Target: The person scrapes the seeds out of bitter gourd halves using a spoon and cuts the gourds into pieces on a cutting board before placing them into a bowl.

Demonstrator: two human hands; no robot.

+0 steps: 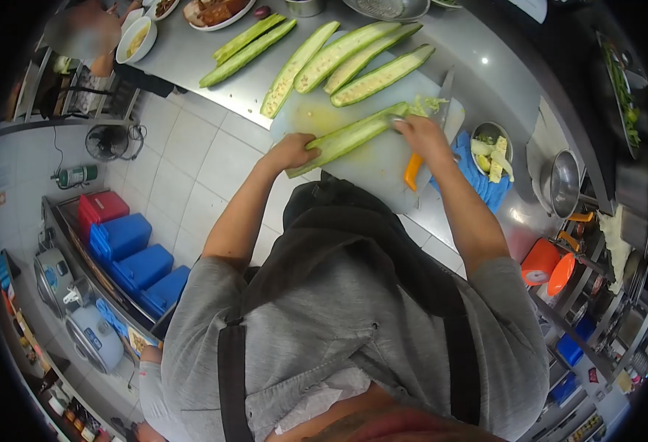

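On a pale cutting board [368,193] lies a long halved green gourd [353,138], its pale inner side facing up and hollowed along most of its length. My left hand [292,153] grips the near-left end of it. In my right hand [421,138] is a metal spoon [395,119], its bowl at the far end of the gourd beside loose pulp [423,107]. A knife with an orange handle [413,172] lies partly under my right hand. Several more halves [383,76] lie beyond, seeds still showing in them.
A metal bowl of scraps [492,152] stands right of the board by a blue cloth [479,186]. Two halves [247,53] lie at the counter's left, near a white bowl [137,40] and a plate of meat [217,11]. Another person [103,65] stands at far left.
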